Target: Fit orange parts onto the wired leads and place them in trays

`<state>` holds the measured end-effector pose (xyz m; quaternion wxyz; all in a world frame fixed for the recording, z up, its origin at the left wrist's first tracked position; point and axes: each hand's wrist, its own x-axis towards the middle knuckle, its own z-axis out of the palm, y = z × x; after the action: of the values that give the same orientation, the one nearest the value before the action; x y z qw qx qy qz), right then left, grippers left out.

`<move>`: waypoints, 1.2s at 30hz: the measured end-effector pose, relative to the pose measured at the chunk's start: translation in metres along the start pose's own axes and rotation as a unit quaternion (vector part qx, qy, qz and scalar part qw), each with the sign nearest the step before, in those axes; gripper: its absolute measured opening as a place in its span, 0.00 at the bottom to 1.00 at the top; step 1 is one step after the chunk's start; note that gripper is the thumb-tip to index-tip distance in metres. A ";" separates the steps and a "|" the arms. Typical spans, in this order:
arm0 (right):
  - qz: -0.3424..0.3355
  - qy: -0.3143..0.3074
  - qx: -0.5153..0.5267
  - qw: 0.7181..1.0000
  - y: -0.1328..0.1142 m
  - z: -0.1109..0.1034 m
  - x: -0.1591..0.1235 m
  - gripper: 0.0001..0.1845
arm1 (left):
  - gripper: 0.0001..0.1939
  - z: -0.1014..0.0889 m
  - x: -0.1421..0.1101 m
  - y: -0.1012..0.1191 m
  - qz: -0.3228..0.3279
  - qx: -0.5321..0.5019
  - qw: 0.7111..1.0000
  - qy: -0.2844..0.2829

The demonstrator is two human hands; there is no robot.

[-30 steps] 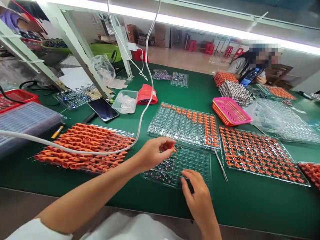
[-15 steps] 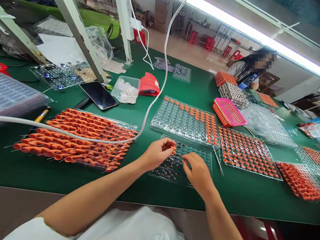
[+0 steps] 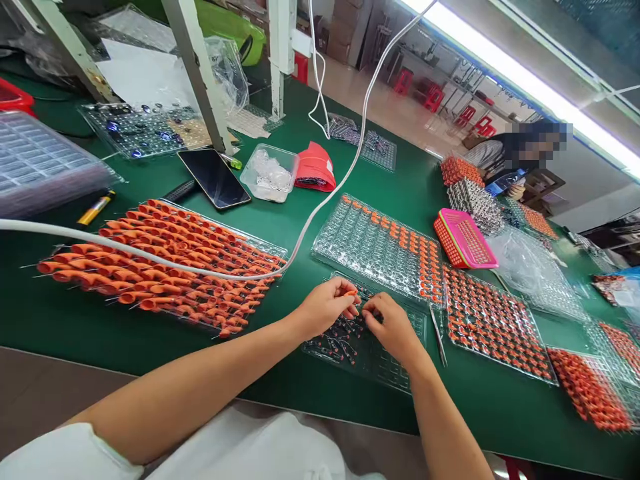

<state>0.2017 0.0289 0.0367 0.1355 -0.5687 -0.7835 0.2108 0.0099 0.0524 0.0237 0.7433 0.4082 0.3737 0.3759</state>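
My left hand (image 3: 325, 308) is closed in a pinch on a small orange piece (image 3: 352, 293), mostly covered by the fingers. Close to its right, my right hand (image 3: 393, 328) has its fingertips pressed together; whatever they hold is too small to make out. Both hands are over a clear plastic tray (image 3: 400, 363). In the tray's left part lie several thin dark wired parts with orange-red tips (image 3: 336, 345). Just behind is a clear tray of round pockets (image 3: 350, 233), with orange pieces in its far row and right side. Tweezers (image 3: 439, 337) lie to the right.
Orange funnel-like pieces (image 3: 165, 260) are heaped on a tray at left, crossed by a white cable (image 3: 240, 275). A filled tray (image 3: 495, 323) and pink basket (image 3: 467, 240) stand right. A phone (image 3: 214, 177) and white-filled box (image 3: 270, 175) lie behind. A person (image 3: 520, 153) sits far right.
My hands have come closer together, the right fingers drawing in toward the left ones. The orange piece stays in my left hand. The whole view has shifted slightly.
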 end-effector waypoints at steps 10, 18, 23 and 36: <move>0.085 0.146 0.254 0.952 -0.024 0.009 -0.060 0.04 | 0.10 0.004 -0.009 -0.002 -0.080 -0.012 0.992 -0.093; -0.062 0.281 0.233 0.929 -0.026 0.035 -0.064 0.16 | 0.18 0.009 -0.018 0.007 -0.051 0.213 0.966 -0.137; -0.097 0.276 0.189 0.937 -0.026 0.031 -0.062 0.20 | 0.15 0.010 -0.017 0.009 -0.058 0.195 0.970 -0.132; -0.015 0.260 0.182 0.948 -0.031 0.030 -0.063 0.10 | 0.13 0.014 -0.020 0.008 -0.027 0.224 0.970 -0.087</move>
<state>0.1822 -0.0445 0.0277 0.4387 -0.5577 -0.6778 0.1924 0.0108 0.0336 0.0410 0.6726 0.5852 0.3926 0.2257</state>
